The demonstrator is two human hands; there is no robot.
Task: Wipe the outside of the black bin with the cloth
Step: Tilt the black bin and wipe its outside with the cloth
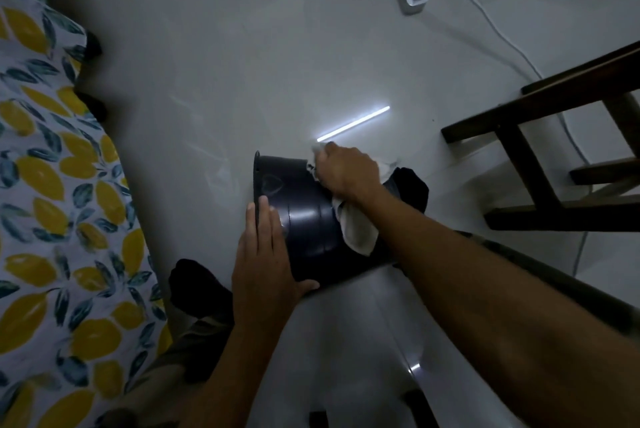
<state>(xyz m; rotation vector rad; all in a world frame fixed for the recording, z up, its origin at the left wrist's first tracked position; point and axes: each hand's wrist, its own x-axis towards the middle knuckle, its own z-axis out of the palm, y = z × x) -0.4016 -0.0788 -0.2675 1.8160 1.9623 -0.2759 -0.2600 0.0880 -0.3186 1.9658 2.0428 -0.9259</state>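
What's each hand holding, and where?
Right hand grips the cloth at its bunched upper end, pressed on the bin's side. Left hand lies flat on the bin near its rim, steadying, not gripping.

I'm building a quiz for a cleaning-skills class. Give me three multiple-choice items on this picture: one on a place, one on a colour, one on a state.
1. Where does the left hand rest?
A. on the bin's rim end
B. on the stool
C. on the power strip

2. What colour is the cloth?
A. red
B. whitish
C. green

3. How does the black bin stand?
A. upright
B. upside down
C. tipped on its side

Answers:
1 A, its palm lies flat by the rim.
2 B, it shows pale under the right hand.
3 C, its rim faces sideways, toward the patterned sheet.
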